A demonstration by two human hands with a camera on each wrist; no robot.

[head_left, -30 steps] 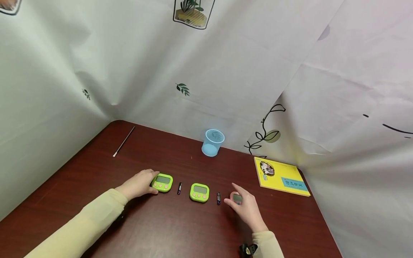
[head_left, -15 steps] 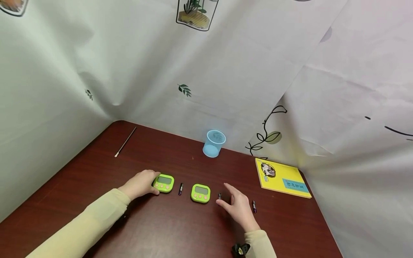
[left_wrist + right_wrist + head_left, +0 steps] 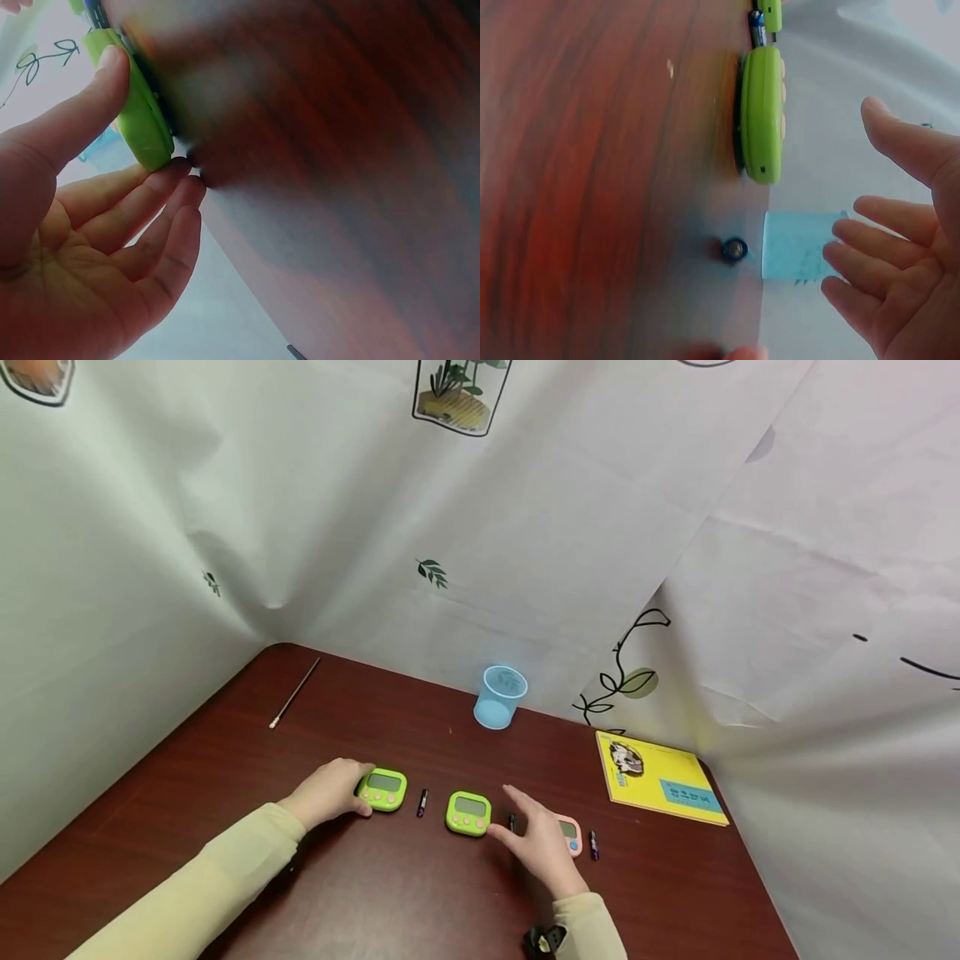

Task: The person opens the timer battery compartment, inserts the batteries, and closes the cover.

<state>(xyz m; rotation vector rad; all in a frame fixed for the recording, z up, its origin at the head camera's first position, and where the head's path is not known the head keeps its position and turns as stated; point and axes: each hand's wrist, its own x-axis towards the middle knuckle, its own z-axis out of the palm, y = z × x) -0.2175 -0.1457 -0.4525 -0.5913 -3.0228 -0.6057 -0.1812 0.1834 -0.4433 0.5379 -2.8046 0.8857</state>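
Note:
In the head view a row runs across the dark wooden table: a green digital timer (image 3: 385, 790), a battery (image 3: 422, 802), a second green timer (image 3: 468, 815), another battery (image 3: 512, 821), a pink timer (image 3: 571, 833) and a third battery (image 3: 594, 845). My left hand (image 3: 327, 791) holds the leftmost timer by its left side, thumb and fingers at its edges. Spread between the middle timer and the pink one is my right hand (image 3: 543, 847), with nothing in its grasp; it partly covers the pink timer. The right wrist view shows its fingers apart from the middle timer (image 3: 763, 112).
A light blue cup (image 3: 498, 700) stands at the table's back edge. At the right lies a yellow book (image 3: 660, 777). A thin stick with a pale tip (image 3: 294, 693) lies at the back left. Patterned white sheeting (image 3: 337, 510) rises behind the table.
My right hand has moved left from the pink timer, past the battery, toward the middle green timer. The pink timer and rightmost battery have come into sight. My left hand keeps its hold.

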